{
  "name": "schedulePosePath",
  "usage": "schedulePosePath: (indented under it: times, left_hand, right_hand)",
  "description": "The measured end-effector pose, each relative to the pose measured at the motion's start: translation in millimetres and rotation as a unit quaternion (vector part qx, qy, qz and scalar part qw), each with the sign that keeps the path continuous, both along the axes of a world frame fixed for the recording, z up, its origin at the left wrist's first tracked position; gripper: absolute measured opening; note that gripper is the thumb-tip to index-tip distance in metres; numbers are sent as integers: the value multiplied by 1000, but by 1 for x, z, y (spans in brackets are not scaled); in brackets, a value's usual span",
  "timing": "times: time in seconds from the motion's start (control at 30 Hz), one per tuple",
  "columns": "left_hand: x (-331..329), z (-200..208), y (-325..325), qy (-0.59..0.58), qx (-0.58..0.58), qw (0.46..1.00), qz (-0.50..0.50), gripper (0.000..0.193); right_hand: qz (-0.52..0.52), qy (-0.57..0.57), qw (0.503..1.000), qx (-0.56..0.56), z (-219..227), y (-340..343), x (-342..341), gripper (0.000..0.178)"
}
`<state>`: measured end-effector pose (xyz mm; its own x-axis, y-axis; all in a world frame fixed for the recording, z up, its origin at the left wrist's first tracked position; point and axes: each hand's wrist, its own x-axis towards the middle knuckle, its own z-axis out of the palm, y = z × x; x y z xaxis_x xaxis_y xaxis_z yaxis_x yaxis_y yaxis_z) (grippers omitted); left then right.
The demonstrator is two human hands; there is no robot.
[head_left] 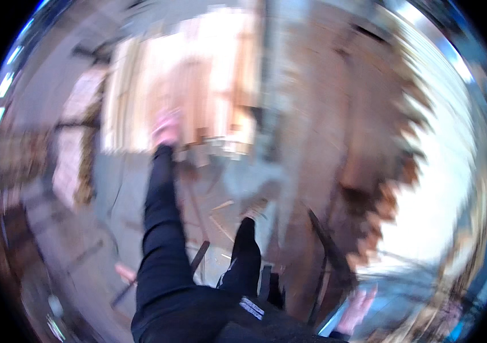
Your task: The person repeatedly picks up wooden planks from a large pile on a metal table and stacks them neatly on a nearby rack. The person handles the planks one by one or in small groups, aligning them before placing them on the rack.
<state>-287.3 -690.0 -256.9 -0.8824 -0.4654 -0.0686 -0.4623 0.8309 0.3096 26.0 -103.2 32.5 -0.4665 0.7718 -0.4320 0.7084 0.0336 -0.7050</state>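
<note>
Motion blur smears most of the view. My left arm, in a dark sleeve, reaches forward. At its end my left hand [167,127] is over or against the near part of a group of pale wooden boards [180,74]. I cannot tell whether it touches them, and its fingers are too smeared to read. Low at the right, my right hand [359,308] hangs away from my body with its fingers apart and nothing seen in it. One dark-clothed leg [244,246] shows below me.
Grey floor [129,188] with scattered wood scraps [223,220] lies near my feet. Pale stacks [72,160] stand at the left. To the right is a broad brown surface [323,114] with a ragged edge beside a bright white area [437,188]. A small pinkish shape [124,272] beside my left arm is unclear.
</note>
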Motion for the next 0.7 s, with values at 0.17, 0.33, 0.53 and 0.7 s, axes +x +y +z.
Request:
schedulePosePath:
  times: [0.17,0.33,0.53,0.7]
  left_hand:
    - [150,82,172,38,331,940,-79,44]
    - [316,161,319,-155,467,848,-199,36]
    - [488,212,562,-229,599,695,-325,33]
    - [624,288,732,-238,506,610,-561,31]
  right_hand:
    - [53,-259,960,88,27,33,109,58]
    - [15,-229,914,335,3,164,255,54]
    - [-263,-146,785,542,37,340,551,58]
    - [-338,-378,816,277,7,431,744,75]
